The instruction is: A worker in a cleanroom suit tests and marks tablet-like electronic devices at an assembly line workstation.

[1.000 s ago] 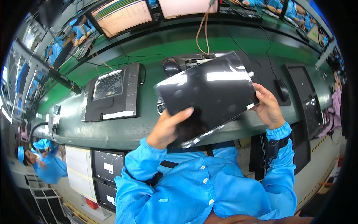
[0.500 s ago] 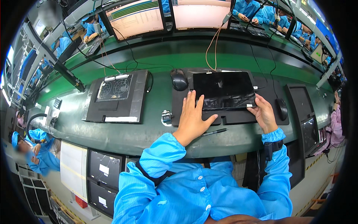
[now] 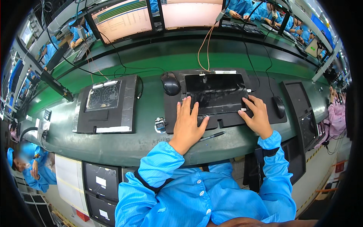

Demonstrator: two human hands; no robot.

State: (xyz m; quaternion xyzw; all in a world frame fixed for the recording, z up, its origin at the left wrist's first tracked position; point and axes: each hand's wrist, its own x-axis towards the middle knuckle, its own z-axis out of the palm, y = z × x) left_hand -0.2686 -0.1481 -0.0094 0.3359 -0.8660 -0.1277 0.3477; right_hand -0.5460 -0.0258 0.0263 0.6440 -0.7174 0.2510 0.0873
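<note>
A black tablet (image 3: 216,89) with a dark, glossy screen lies flat in a black foam fixture (image 3: 264,85) on the green workbench. My left hand (image 3: 188,123) is open, fingers spread, its tips at the tablet's lower left edge and the foam beside it. At the lower right corner, my right hand (image 3: 258,115) rests with thumb and fingers apart, touching the tablet's edge near a small white tab. A white cable plug (image 3: 248,90) sits at the tablet's right side. In front of the fixture lies a black pen (image 3: 211,136), close to my left hand.
One black mouse (image 3: 171,83) sits left of the tablet, another (image 3: 278,107) to its right. A second fixture (image 3: 106,104) stands further left. Beside the left hand is a small blue-black device (image 3: 160,125). Monitors (image 3: 121,20) line the back; black trays (image 3: 298,98) stand at right.
My right hand has gone from pinching the tablet's lower right corner to lying over it with fingers apart. My left hand stays spread at the left edge. The whole view has shifted slightly.
</note>
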